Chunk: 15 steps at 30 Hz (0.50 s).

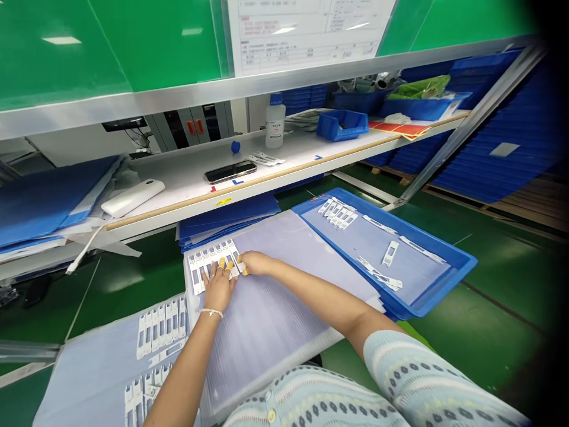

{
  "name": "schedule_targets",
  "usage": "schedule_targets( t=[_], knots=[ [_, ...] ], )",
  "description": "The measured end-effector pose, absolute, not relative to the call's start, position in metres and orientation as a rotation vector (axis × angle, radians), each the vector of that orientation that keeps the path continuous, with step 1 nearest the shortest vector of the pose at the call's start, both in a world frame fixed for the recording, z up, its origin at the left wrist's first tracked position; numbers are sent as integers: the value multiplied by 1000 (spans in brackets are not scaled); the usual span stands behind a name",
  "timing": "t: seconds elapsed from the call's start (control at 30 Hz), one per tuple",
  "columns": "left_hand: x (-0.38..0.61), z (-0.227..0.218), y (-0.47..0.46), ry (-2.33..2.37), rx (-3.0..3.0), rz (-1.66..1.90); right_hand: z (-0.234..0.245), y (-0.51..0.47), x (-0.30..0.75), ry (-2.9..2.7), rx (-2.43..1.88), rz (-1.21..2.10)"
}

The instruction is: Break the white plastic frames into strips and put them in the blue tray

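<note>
A row of several small white plastic parts [212, 261] lies along the far left corner of a translucent corrugated sheet [275, 308]. My left hand [219, 286], wearing yellow finger cots and a thin bracelet, rests flat with fingers spread on the row. My right hand [254, 263] lies at the row's right end, its fingers curled against the last part, with a yellow cot on one fingertip.
A blue tray [444, 279] to the right holds a few white parts [338, 213] and strips. More white parts [160, 326] lie on a sheet at lower left. On the white shelf [186, 178] behind: a phone [230, 171], a bottle [275, 125], a blue bin [342, 125].
</note>
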<state>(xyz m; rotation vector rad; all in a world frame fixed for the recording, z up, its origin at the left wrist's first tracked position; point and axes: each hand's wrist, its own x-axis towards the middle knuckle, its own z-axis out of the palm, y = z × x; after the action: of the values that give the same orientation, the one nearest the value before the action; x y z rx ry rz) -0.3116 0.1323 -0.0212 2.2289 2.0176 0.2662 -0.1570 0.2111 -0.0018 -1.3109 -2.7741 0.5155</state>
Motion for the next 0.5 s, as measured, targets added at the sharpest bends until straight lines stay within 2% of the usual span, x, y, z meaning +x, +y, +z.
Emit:
schedule_targets(
  t=[0.3,0.5],
  knots=[
    [-291,-2,121,2088,2330,162,18,213,-131,-2753,-1146,595],
    [-227,-16,101,1849,2467,13,11,232,-12,-2512,-1011,651]
  ],
)
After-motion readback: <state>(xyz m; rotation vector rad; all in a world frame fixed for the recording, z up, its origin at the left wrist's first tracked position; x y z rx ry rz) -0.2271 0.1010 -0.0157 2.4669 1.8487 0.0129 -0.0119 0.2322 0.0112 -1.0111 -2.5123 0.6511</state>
